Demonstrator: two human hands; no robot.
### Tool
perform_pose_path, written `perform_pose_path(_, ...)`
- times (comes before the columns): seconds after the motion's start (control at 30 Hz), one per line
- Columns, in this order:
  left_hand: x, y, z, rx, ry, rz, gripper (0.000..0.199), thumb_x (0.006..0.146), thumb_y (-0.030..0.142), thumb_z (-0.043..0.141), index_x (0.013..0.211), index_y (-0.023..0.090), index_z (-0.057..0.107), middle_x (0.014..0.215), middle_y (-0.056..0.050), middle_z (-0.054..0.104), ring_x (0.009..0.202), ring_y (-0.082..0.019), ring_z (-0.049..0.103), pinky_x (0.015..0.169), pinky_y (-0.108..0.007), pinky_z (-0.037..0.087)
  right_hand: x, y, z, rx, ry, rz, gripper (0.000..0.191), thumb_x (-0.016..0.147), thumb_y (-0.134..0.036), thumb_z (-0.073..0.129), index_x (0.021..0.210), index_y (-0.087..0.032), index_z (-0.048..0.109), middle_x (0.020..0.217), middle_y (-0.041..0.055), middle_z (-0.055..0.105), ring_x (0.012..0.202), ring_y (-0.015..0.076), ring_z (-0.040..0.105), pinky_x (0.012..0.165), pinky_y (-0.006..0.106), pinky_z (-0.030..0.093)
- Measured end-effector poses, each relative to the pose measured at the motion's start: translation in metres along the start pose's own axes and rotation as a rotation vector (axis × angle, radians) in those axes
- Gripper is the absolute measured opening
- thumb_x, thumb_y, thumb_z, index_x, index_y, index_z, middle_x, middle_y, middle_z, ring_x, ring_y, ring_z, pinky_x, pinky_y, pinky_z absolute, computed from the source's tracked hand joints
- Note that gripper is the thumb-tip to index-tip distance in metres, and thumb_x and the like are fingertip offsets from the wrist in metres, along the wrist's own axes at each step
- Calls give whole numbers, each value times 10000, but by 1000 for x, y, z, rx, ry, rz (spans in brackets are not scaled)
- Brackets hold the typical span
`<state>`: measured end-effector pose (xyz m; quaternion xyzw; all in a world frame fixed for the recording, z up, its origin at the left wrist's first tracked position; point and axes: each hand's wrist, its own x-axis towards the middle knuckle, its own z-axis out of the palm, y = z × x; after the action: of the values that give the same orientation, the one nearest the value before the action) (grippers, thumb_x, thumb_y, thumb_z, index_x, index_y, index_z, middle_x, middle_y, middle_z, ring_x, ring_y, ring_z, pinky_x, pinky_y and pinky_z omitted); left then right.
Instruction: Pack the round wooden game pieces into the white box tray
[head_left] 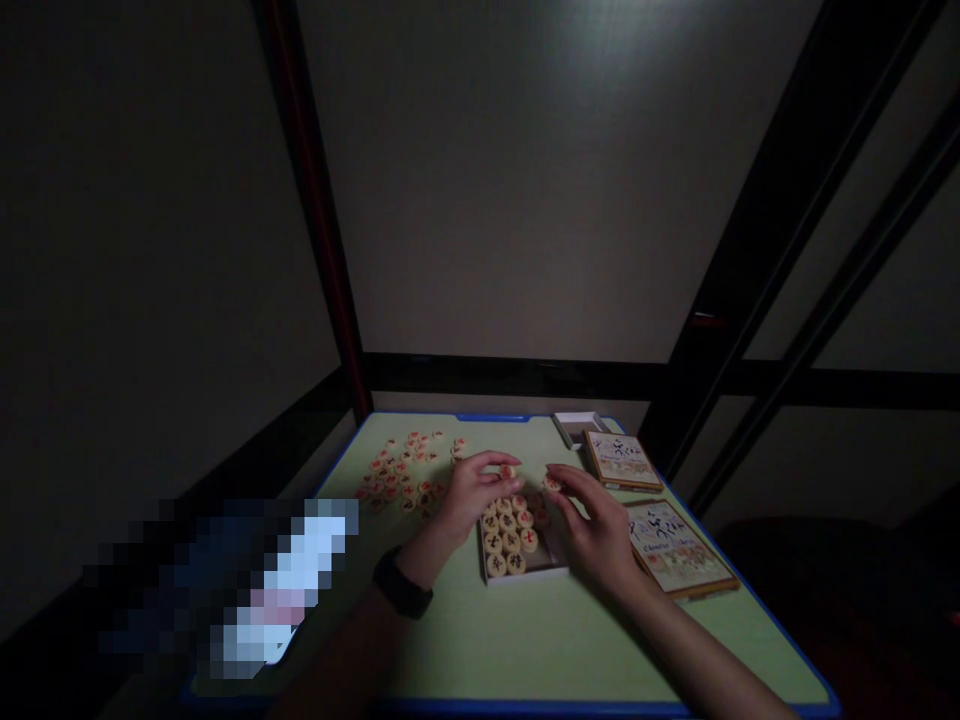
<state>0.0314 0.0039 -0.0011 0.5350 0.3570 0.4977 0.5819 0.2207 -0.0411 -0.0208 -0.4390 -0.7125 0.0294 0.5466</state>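
Observation:
My left hand (480, 492), with a black band at the wrist, pinches a round wooden piece with a red mark (508, 472) above the far side of an open box (536, 573). Another red-marked piece (552, 483) is between the thumb and fingers of my right hand (596, 520), over the box's right side. Rows of round pieces (511, 541) with black or red characters fill the left part of the box. Its right part shows a bare bottom, and my right hand hides some of it.
Many loose round pieces (405, 475) lie scattered on the green, blue-edged table (480, 650) at the left. Two illustrated boxes (624, 460) (679, 548) lie at the right. Behind them is an open, pale tray (576, 428). A blurred bright patch covers the left edge.

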Motion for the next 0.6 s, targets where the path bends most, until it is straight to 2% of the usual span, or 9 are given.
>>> perform_pose_path(0.07,0,0,-3,0,18,-19,478,535,299,903,931,137,690,811,-37,711,711,-151,675,685,-261,546,-1,4,1,66,-72,89,244,933,-293,533,1134,-221,651,1118,105,713,1005,236,677,895,407,563)
perform_pose_path(0.17,-1,0,-3,-115,6,-48,493,572,339,896,964,137,676,932,-74,724,801,-187,708,796,-328,572,1,11,2,193,-155,221,272,917,-302,539,1151,-200,631,1119,115,702,977,225,675,866,388,562)
perform_pose_path(0.3,-1,-1,-1,-206,-6,-62,461,601,374,886,922,130,663,925,-78,717,797,-207,725,843,-375,578,9,9,-7,259,-217,251,177,836,-302,631,963,-188,678,1020,102,686,931,223,662,811,352,556)
perform_pose_path(0.4,-2,0,-1,-152,6,-74,456,589,371,889,902,127,664,855,-57,708,735,-191,718,746,-334,585,15,-1,-21,210,-397,189,103,808,-231,651,889,-187,697,943,80,677,871,212,649,770,335,532)
perform_pose_path(0.47,-2,1,-1,-84,14,-82,438,587,372,883,884,130,672,826,-49,706,684,-170,703,642,-276,560,17,-7,-27,134,-511,151,121,780,-149,649,882,-193,698,914,64,683,861,208,637,788,338,508)
perform_pose_path(0.6,-2,3,0,3,27,-72,384,586,363,867,835,137,683,784,-40,704,641,-138,670,534,-205,475,13,-10,-29,-51,-618,159,194,681,-59,683,823,-191,676,889,51,657,854,209,610,783,328,485)
